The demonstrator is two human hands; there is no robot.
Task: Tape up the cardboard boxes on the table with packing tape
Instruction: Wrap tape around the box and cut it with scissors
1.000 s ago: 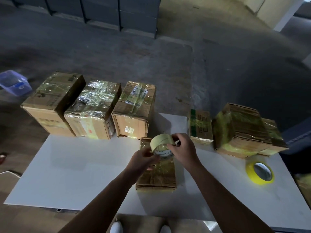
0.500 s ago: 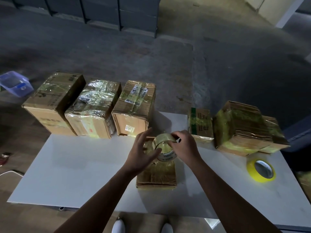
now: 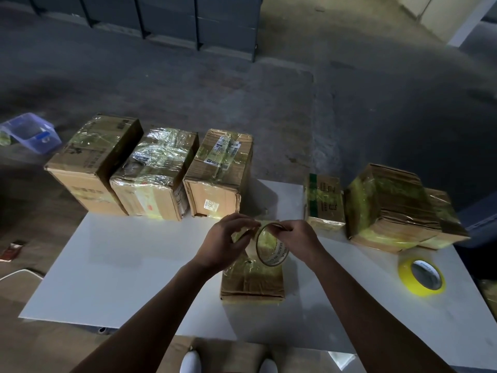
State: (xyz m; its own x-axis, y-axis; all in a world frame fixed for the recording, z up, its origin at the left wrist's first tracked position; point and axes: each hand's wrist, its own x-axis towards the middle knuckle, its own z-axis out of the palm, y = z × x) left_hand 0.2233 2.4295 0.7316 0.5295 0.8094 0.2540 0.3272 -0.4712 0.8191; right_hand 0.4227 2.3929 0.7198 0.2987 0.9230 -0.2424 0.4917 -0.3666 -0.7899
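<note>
A small cardboard box [image 3: 252,285] lies flat on the white bench [image 3: 121,265] nearest the person. Just above it both hands curl around a clear tape roll [image 3: 272,250], the left hand [image 3: 224,242] pinching its left rim and the right hand [image 3: 300,238] gripping its top. A yellow tape roll [image 3: 422,277] lies to the right, and taped boxes [image 3: 161,173] line the far edge.

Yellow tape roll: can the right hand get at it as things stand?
Probably yes: the yellow tape roll lies flat on the table, bare surface between it and the right hand. But that hand holds the clear tape roll and would need to let go first.
</note>
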